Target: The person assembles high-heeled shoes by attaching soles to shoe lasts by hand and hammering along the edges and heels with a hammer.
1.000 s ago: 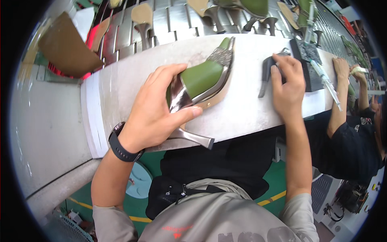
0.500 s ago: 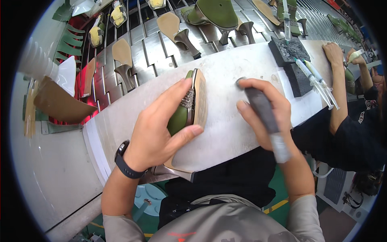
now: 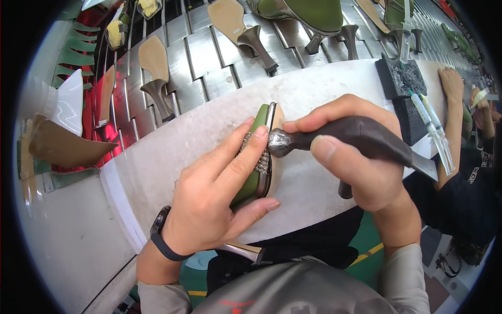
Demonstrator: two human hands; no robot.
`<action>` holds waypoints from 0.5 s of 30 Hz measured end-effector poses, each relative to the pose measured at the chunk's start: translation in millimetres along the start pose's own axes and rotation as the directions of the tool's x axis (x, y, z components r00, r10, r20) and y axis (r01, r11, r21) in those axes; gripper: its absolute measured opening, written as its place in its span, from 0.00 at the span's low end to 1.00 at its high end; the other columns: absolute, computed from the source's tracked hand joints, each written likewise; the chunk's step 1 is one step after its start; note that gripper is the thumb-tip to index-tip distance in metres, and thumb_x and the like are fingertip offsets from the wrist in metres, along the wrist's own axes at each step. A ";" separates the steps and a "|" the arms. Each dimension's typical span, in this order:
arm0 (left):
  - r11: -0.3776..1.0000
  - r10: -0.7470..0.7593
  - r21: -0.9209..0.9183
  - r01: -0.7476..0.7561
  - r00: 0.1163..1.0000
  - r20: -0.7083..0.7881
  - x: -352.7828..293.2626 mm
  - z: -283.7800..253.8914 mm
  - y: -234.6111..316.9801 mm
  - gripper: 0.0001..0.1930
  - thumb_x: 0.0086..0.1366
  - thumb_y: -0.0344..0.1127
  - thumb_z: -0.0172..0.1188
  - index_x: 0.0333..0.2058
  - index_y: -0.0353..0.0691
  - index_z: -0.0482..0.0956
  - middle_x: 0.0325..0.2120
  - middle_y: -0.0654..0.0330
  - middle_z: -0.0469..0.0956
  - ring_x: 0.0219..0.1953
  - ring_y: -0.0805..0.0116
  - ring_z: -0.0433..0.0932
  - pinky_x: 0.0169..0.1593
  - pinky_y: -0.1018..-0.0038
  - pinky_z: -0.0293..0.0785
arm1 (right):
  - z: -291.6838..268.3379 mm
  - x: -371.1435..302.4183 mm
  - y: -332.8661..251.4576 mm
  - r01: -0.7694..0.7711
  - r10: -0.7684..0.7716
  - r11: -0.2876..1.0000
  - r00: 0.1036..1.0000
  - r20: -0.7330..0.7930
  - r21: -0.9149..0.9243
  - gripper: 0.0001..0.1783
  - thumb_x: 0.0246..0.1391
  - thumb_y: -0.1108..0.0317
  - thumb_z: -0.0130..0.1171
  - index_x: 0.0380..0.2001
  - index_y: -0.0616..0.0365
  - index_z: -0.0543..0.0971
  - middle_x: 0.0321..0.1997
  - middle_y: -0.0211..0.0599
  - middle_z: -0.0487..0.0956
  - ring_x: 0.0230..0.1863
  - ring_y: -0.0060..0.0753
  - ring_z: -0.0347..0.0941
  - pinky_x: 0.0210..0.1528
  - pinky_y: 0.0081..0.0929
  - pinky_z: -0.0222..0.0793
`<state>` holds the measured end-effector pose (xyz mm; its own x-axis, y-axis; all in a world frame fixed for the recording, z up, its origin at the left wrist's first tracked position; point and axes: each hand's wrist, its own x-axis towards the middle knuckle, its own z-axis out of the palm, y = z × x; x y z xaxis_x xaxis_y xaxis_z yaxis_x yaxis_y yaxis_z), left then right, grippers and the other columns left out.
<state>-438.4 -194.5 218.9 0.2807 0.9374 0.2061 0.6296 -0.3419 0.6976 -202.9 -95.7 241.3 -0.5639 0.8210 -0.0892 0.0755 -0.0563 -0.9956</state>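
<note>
My left hand (image 3: 214,191) is closed around a green high-heeled shoe (image 3: 248,191) lying on its side. A sparkling band (image 3: 262,162) crosses its upper, and the tan sole (image 3: 277,125) faces right. The shoe's slim metallic-brown heel (image 3: 243,251) sticks out below my wrist, past the table's near edge. In my right hand (image 3: 366,162) is a dark hammer (image 3: 361,135) with a rounded metal face and a flat, wedge-like other end. Its round face is against the sole's edge, close to my left fingertips.
Across the white worktable (image 3: 314,83), a metal slat conveyor (image 3: 198,63) carries tan soles with heels (image 3: 155,63) and another green shoe (image 3: 314,15). Black foam blocks (image 3: 405,83) and syringes (image 3: 431,125) sit at the right, near a co-worker's arm (image 3: 454,99). A curved brown sheet (image 3: 65,144) juts in at left.
My right hand has brought the hammer left, from above the table to the shoe's sole, and turned it. My left hand keeps its grip, its fingers now reaching over the shoe's upper edge.
</note>
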 end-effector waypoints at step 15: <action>0.996 -0.084 0.011 0.083 0.995 0.057 -6.5 -10.4 0.6 0.50 0.48 0.38 0.83 0.70 0.31 0.70 0.67 0.34 0.71 0.59 0.36 0.81 0.60 0.58 0.80 | 17.1 -15.6 -16.2 -0.007 0.007 0.979 1.000 0.000 -0.202 0.15 0.60 0.73 0.71 0.49 0.65 0.83 0.40 0.38 0.89 0.38 0.17 0.83 0.39 0.19 0.78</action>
<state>-447.4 -200.1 225.1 0.2674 0.9576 0.1077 0.6589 -0.2632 0.7047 -209.4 -117.3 258.3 -0.5635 0.8205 -0.0964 0.2442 0.0540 -0.9682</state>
